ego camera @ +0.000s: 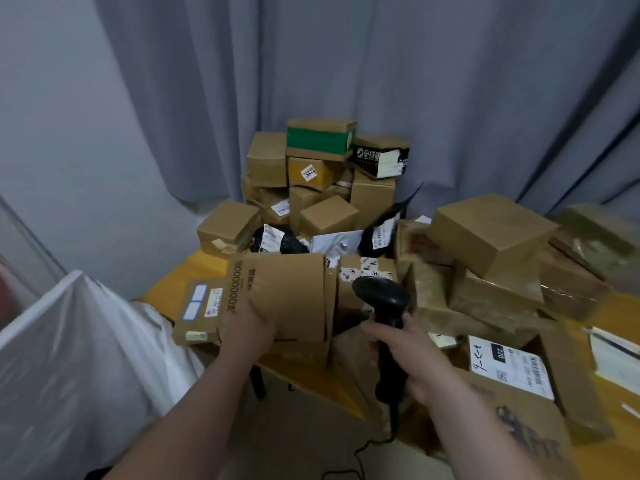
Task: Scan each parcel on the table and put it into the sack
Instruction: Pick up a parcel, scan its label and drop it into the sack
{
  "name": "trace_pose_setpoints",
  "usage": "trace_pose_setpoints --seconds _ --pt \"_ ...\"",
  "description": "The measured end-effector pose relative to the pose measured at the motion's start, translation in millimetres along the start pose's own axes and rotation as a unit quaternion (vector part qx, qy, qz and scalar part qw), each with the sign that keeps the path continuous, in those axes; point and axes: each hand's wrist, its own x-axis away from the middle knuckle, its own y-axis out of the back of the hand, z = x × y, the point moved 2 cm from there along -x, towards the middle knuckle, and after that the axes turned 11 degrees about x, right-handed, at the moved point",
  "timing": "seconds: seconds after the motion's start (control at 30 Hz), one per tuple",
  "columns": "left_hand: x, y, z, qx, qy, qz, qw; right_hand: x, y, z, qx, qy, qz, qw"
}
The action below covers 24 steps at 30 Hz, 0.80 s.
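A white, translucent sack fills the left foreground, standing just beside the near left edge of a yellow table. On that corner of the table lies a flat parcel with a white label and blue patches facing up. Next to it, the person's left hand grasps the lower left corner of a brown cardboard box, held upright above the table edge, with a row of printed digits running down its left side. To the right, the right hand is clenched round the handle of a black barcode scanner, whose head sits close to the held box's right side; its cable trails down towards the floor. Behind the hands, more parcels are heaped against a grey curtain, the pile topped by a green-banded box and a black-printed box, with black mailer bags at its foot. Further right, a large plain box rests tilted on other taped cartons. In the near right corner sits a labelled carton, its white shipping label and barcode facing up.
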Motion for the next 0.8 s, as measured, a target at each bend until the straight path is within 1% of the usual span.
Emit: trace_pose_setpoints --seconds 0.1,0.17,0.2,0.27,0.3,0.4,0.47,0.53,0.63,0.7,0.8 --pt "13 -1 -6 0.065 0.044 -0.012 0.997 -18 -8 -9 0.001 -0.026 0.025 0.999" --pt "14 -4 -4 0.151 0.081 -0.016 0.985 -29 -15 -13 -0.007 -0.040 0.051 0.998" --pt "14 -5 0 0.219 0.109 -0.012 0.970 -33 -18 -15 -0.019 -0.047 0.063 0.997" --pt "18 -7 5 0.360 0.176 0.008 0.916 -38 -23 -17 -0.051 -0.057 0.088 0.993" --pt "20 -6 7 0.403 0.193 0.014 0.894 -40 -24 -18 -0.061 -0.057 0.092 0.992" --pt "27 3 6 0.482 0.188 0.033 0.855 -43 -23 -20 -0.088 -0.048 0.063 0.993" --pt "32 12 3 0.509 0.170 0.054 0.842 -43 -18 -20 -0.120 -0.047 0.032 0.991" --pt "36 23 -2 0.521 0.135 0.075 0.839 -41 -11 -18 -0.163 -0.044 0.002 0.986" --pt "40 41 -12 0.507 0.062 0.098 0.854 -37 2 -10 -0.231 -0.026 -0.023 0.972" --pt "44 53 -22 0.462 0.002 0.104 0.881 -34 10 -2 -0.259 -0.010 -0.023 0.966" --pt "47 66 -33 0.348 -0.099 0.069 0.930 -28 19 13 -0.290 0.014 -0.011 0.957"
